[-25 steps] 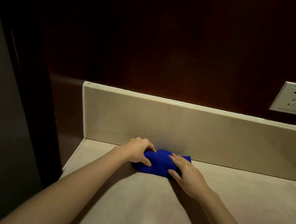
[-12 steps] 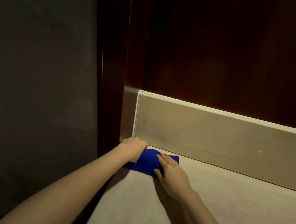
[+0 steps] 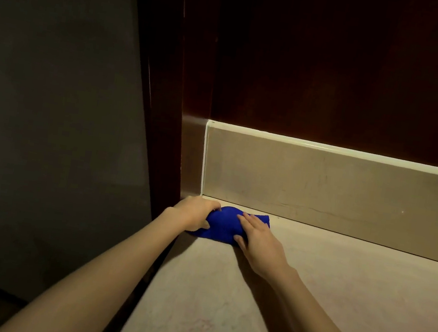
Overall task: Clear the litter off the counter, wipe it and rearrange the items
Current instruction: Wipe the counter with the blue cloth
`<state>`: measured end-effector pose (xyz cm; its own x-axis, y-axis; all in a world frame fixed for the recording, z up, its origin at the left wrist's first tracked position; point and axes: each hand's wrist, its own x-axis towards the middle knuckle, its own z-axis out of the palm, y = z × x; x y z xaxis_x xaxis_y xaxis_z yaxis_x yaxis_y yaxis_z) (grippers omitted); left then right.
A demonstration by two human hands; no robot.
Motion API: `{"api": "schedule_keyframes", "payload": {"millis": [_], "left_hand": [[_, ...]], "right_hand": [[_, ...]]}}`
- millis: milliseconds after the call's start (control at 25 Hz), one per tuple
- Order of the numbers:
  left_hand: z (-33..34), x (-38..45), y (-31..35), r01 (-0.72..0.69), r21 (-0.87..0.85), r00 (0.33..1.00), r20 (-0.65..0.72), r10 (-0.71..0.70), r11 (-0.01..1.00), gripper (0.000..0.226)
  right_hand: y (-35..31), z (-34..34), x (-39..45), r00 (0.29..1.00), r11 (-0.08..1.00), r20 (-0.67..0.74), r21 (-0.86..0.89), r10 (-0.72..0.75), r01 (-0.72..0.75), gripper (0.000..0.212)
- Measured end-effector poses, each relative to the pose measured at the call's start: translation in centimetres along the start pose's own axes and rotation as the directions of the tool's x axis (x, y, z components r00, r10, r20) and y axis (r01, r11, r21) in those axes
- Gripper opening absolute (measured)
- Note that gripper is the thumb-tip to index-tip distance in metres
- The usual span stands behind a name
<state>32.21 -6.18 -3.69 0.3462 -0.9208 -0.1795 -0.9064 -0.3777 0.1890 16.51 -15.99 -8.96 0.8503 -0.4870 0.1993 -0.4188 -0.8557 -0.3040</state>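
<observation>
A bunched blue cloth (image 3: pixel 224 225) lies on the beige counter (image 3: pixel 321 289) in its far left corner, close to the backsplash. My left hand (image 3: pixel 195 215) grips the cloth's left side, fingers curled over it and thumb underneath its edge. My right hand (image 3: pixel 256 238) lies flat on the cloth's right side with straight fingers pressing down. Part of the cloth is hidden under both hands.
A low beige backsplash (image 3: pixel 336 189) runs along the counter's rear edge below a dark wood wall panel (image 3: pixel 341 64). A dark wood post (image 3: pixel 173 119) bounds the counter's left end, with a dim grey wall (image 3: pixel 49 112) beyond it.
Both hands have slid the blue cloth left along the backsplash into the counter's far left corner. The view swung left, so the wall socket has left the frame.
</observation>
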Motion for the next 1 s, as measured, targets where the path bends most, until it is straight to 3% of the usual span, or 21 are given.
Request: {"api": "schedule_keyframes", "payload": {"millis": [200, 440, 800, 1000], "left_hand": [[0.7, -0.2, 1.1, 0.018, -0.169, 0.999, -0.024, -0.022, 0.985, 0.039], [2.3, 1.6, 7.7, 0.01, -0.298, 0.999, -0.038, -0.022, 0.954, 0.044], [4.3, 5.2, 18.8, -0.07, -0.372, 0.997, -0.067, 0.049, 0.926, 0.049], [5.4, 7.5, 23.3, -0.196, -0.298, 0.98, -0.098, 0.174, 0.934, 0.05]], "right_hand": [[3.0, -1.5, -1.4, 0.998, 0.997, 0.035, 0.045, -0.061, 0.06, 0.054], [10.1, -4.5, -5.5, 0.999, 0.994, 0.011, 0.102, -0.05, 0.049, 0.055], [20.2, -9.2, -11.7, 0.999, 0.983, -0.014, 0.176, 0.051, -0.048, 0.056], [23.6, -11.1, -14.9, 0.982, 0.956, -0.021, 0.231, 0.19, -0.18, 0.054]]}}
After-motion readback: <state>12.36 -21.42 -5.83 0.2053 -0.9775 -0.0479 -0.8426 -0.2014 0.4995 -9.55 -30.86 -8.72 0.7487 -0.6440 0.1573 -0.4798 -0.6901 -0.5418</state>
